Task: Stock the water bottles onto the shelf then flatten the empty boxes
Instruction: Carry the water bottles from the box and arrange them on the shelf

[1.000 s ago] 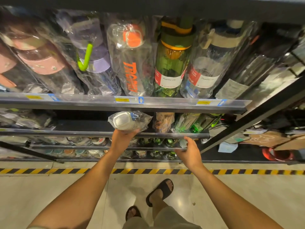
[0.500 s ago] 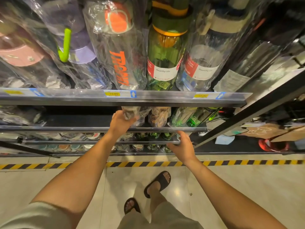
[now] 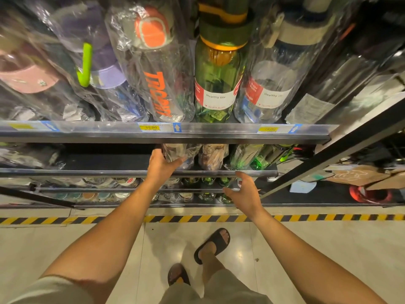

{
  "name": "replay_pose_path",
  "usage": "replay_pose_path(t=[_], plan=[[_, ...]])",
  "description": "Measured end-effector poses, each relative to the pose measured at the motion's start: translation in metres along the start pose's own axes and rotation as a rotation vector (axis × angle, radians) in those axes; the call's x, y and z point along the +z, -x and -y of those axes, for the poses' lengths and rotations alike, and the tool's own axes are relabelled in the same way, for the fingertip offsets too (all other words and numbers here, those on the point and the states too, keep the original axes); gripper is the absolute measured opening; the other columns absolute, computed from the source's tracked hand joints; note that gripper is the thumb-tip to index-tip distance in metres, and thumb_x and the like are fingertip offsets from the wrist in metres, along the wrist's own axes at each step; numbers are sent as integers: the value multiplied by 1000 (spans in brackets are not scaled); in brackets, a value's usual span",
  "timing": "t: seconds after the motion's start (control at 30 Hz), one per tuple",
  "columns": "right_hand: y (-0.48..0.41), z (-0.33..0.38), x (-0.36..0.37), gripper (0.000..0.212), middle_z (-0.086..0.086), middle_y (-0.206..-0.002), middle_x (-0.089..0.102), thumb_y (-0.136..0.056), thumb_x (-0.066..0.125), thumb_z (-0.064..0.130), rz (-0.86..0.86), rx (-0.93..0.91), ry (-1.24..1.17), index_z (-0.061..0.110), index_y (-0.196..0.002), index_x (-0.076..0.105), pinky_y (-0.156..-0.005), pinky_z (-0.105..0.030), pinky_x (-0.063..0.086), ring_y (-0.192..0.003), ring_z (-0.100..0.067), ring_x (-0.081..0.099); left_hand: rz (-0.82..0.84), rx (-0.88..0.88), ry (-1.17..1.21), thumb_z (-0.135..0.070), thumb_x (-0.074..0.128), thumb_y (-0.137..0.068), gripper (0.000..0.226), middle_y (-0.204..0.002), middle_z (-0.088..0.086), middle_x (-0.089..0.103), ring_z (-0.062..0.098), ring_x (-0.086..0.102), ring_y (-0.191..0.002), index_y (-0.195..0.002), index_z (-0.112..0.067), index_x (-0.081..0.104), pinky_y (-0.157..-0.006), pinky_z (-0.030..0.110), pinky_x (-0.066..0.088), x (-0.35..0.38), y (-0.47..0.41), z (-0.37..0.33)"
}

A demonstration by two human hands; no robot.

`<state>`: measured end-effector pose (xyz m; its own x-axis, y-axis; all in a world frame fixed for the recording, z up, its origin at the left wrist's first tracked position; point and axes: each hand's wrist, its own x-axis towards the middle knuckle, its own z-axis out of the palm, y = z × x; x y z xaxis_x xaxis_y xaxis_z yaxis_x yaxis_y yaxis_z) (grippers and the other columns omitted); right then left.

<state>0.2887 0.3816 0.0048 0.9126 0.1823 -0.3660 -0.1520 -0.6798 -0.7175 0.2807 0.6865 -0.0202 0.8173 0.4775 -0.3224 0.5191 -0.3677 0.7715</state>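
Note:
My left hand grips the base of a water bottle wrapped in clear plastic. The bottle stands on the second shelf, its top hidden under the upper shelf's edge. Beside it on the right stand a brown-patterned wrapped bottle and green bottles. My right hand hovers open with fingers spread just in front of the shelf rails, holding nothing.
The upper shelf carries a row of large wrapped bottles, among them an orange-lidded one and a green one. Flattened cardboard lies low at the right. Yellow-black tape marks the floor before my sandalled feet.
My left hand has pushed the wrapped bottle from in front of the rail back onto the second shelf. My right hand has come off the lower rail and opened.

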Motion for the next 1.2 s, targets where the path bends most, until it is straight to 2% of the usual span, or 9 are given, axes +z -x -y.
replay_pose_path(t=[0.03, 0.13, 0.2, 0.27, 0.37, 0.5, 0.8, 1.0, 1.2], plan=[[0, 2, -1, 76, -5, -152, 47, -89, 80, 30, -1, 2, 5, 14, -152, 42, -116, -36, 40, -140, -23, 45, 0, -7, 2, -75, 86, -60, 85, -125, -2, 62, 18, 62, -115, -123, -24, 59, -94, 47, 58, -5, 8, -5], [4, 9, -4, 75, -4, -155, 44, -91, 78, 33, 11, -3, 26, 15, -154, 41, -113, -32, 39, -142, -22, 43, 43, -4, -30, -43, 89, -78, 80, -143, 7, 48, 29, 50, -134, -140, -14, 46, -109, 49, 48, -18, 38, -20], [7, 18, -4, 76, -5, -157, 42, -91, 78, 34, 2, -25, 68, 16, -154, 40, -112, -33, 38, -143, -22, 42, 93, -12, -71, -39, 85, -84, 97, -160, 10, 34, 31, 36, -147, -159, -13, 29, -120, 48, 37, -29, 57, -20], [13, 28, -4, 76, -6, -157, 42, -90, 79, 35, -22, -16, 94, 16, -153, 41, -113, -35, 38, -143, -24, 42, 129, -1, -121, -36, 83, -87, 104, -167, 13, 23, 31, 27, -153, -163, -10, 18, -124, 48, 29, -40, 76, -15], [34, 38, -1, 74, -7, -158, 40, -92, 77, 34, -24, -26, 117, 16, -154, 40, -114, -37, 38, -143, -26, 42, 137, 59, -209, -41, 80, -89, 98, -167, 11, 26, 31, 28, -152, -162, -14, 22, -122, 48, 30, -53, 102, -1], [66, 43, 2, 72, -8, -157, 40, -94, 74, 34, -28, -51, 131, 14, -154, 40, -116, -37, 35, -143, -27, 42, 165, 115, -363, -52, 72, -92, 96, -172, 2, 17, 25, 23, -156, -165, -24, 17, -125, 48, 27, -68, 135, -1], [111, 36, -34, 53, -3, -145, 49, -97, 70, 36, -113, -149, 174, 17, -143, 52, -111, -32, 38, -135, -20, 49, 119, 477, -647, -58, 63, -96, 89, -171, 1, 20, 24, 24, -155, -164, -23, 18, -124, 45, 31, -61, 185, -35], [137, -1, -102, 62, -1, -159, 36, -94, 70, 40, -230, -280, 366, 26, -150, 47, -120, -42, 35, -149, -23, 32, 74, 683, -786, -59, 63, -96, 91, -172, 5, 14, 28, 20, -157, -165, -25, 15, -124, 45, 29, -2, 212, -84], [182, -81, -214, 65, -4, -164, 31, -93, 69, 43, -371, -233, 443, 29, -152, 45, -119, -44, 35, -152, -27, 28, 132, 899, -836, -58, 63, -95, 87, -172, 4, 16, 28, 17, -158, -164, -24, 23, -126, 47, 27, 117, 268, -173]])
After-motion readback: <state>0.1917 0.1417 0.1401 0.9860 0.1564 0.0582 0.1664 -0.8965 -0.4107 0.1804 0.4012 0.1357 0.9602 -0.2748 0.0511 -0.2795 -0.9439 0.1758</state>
